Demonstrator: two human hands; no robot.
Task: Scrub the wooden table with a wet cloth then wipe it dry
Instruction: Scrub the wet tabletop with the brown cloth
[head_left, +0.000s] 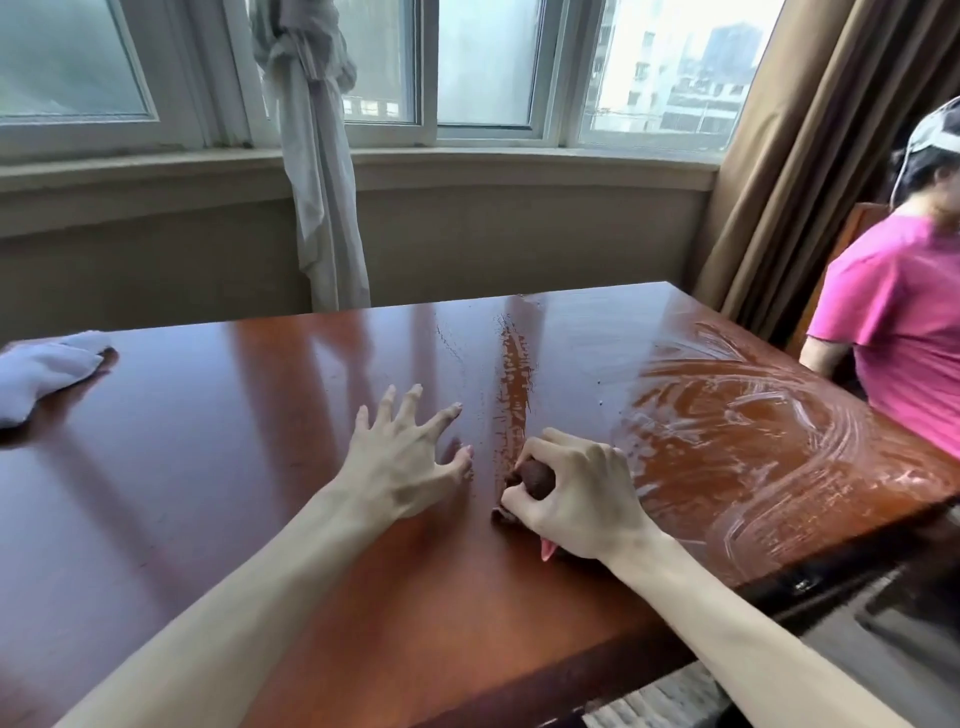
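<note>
The glossy reddish wooden table (218, 467) fills the lower view. Its right part is streaked with wet, soapy swirls (743, 426), and a wet stripe runs down the middle. My right hand (576, 499) is shut on a small dark brownish wet cloth (535, 478), pressed against the tabletop; a pink edge shows under the wrist. My left hand (405, 462) is spread, fingertips resting on the dry wood just left of it, holding nothing. A white cloth (41, 371) lies crumpled at the table's far left edge.
A person in a pink shirt (904, 332) sits close to the table's right side. Windows and a sill run behind the table, with a tied white curtain (317, 156) and a brown drape (810, 156). The table's near right corner drops to the floor.
</note>
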